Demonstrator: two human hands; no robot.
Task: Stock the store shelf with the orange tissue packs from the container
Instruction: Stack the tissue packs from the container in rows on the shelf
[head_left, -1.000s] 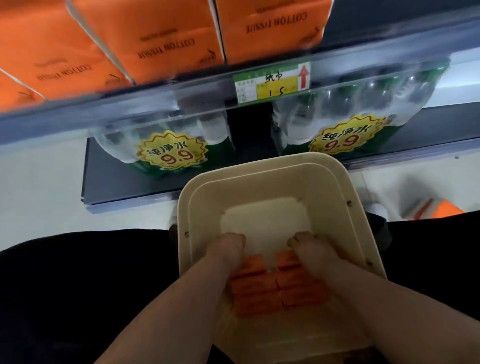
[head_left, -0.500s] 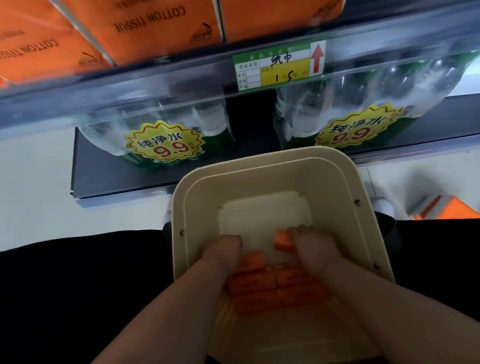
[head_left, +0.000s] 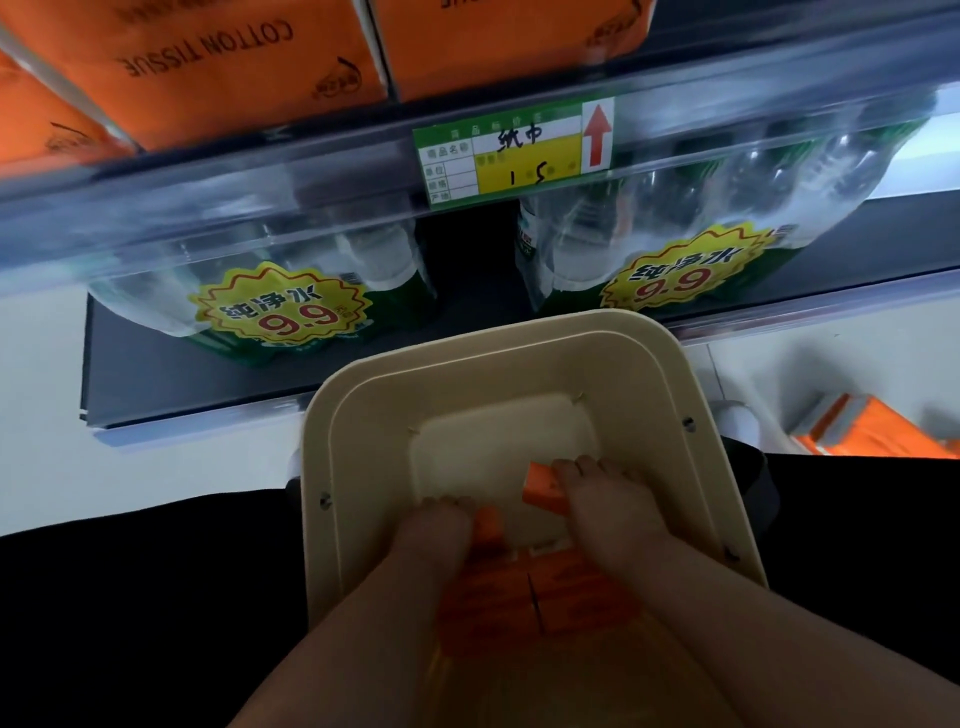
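Cream plastic walls bound the container (head_left: 467, 353), whose far rim lies just beside the lower shelf edge (head_left: 208, 410). Bare container floor is seen between the fingers and the far wall. Both forearms are reached down into it from the near side.

The right hand (head_left: 608, 504) is curled round a pack (head_left: 543, 491), which is held tilted, one corner raised off the floor. The left hand (head_left: 441, 535) is bent fingers-down over a second pack (head_left: 488, 525); only that pack's end is seen beside the fingers. The remaining packs (head_left: 571, 597) are stacked flat at the near side, partly hidden under the wrists.

Above, the shelf rail (head_left: 260, 187) is fitted with a green and yellow tag (head_left: 514, 150), and large orange tissue boxes (head_left: 234, 67) are set on top. Wrapped bottles (head_left: 291, 291) are stored beneath it. An orange box (head_left: 872, 431) is seen on the ground at the right.
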